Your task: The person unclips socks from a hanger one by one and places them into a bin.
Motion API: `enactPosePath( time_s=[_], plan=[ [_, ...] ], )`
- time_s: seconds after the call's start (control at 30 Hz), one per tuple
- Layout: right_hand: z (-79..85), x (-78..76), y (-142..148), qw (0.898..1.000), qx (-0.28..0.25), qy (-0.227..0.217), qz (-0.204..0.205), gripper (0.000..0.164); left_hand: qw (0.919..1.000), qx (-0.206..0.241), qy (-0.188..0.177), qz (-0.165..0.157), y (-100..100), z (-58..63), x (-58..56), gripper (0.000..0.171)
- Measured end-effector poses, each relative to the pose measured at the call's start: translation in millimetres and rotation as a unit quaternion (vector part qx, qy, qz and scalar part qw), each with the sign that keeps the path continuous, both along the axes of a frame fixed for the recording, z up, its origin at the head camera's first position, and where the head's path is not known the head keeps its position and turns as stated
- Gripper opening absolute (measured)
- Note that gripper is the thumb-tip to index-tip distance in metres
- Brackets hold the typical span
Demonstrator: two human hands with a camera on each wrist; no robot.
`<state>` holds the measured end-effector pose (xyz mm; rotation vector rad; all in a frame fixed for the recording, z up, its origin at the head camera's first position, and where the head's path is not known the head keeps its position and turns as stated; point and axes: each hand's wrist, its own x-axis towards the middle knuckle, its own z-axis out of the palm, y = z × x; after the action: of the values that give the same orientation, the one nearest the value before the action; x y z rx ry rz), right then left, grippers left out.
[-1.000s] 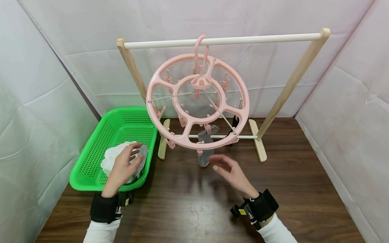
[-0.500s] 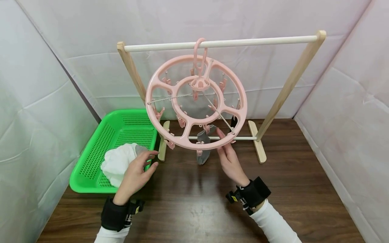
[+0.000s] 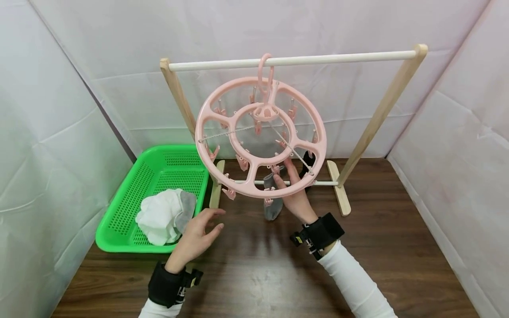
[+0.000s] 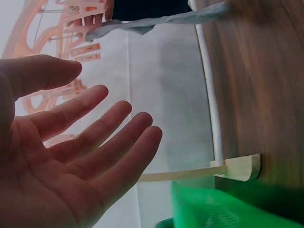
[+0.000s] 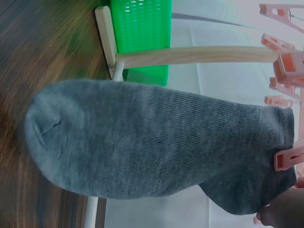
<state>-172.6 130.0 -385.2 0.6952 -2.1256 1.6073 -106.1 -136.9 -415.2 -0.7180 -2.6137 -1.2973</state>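
A grey sock [image 3: 272, 208] hangs from pink clips under the pink round hanger [image 3: 207, 170]. In the right wrist view the sock [image 5: 142, 137] fills the middle, with a pink clip [image 5: 287, 159] on its cuff. My right hand [image 3: 297, 194] is at the sock's upper edge beside a clip [image 3: 275, 169]; a fingertip shows against the cuff corner in the right wrist view. The hanger's rim partly covers this hand, so its grip is unclear. My left hand [image 3: 197, 236] holds nothing, fingers spread and relaxed, just right of the green basket [image 3: 107, 229].
White and grey cloth items [image 3: 161, 216] lie bunched in the basket. The hanger hooks over the white rod [image 3: 338, 58] of a wooden stand [image 3: 383, 110]. Something black [image 3: 308, 160] hangs at the hanger's right. White sheeting [image 3: 449, 132] encloses the brown table [image 3: 381, 247].
My left hand has moved from over the cloth in the basket rightward, out past its edge. The right hand has risen forward to the hanging sock's upper edge and the clip.
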Motion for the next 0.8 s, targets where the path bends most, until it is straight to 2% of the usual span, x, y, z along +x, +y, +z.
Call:
enactPosePath(
  time_s=[0.17,0.33,0.47,0.67,0.8],
  plan=[
    [0.6,-2.7,2.8,0.999,-0.024,-0.034,0.006,0.043,0.9999,-0.003,-0.008,-0.006,5.9,-8.4,2.5,0.03],
    [1.9,-2.6,4.2,1.0,-0.014,-0.008,0.013,0.033,0.9999,-0.007,-0.009,-0.009,10.0,-12.2,4.6,0.029],
    [3.0,-2.1,4.2,1.0,-0.015,0.016,0.013,0.029,0.9996,-0.003,-0.025,-0.014,13.8,-13.6,4.1,0.029],
    [6.3,-1.7,3.1,0.999,-0.034,0.006,0.018,0.025,0.9981,0.017,-0.049,-0.034,20.1,-19.1,2.9,0.028],
    [11.6,0.9,2.7,0.999,-0.041,-0.016,0.023,0.023,0.9971,0.027,-0.06,-0.039,24.2,-23.4,1.9,0.026]
  ],
)
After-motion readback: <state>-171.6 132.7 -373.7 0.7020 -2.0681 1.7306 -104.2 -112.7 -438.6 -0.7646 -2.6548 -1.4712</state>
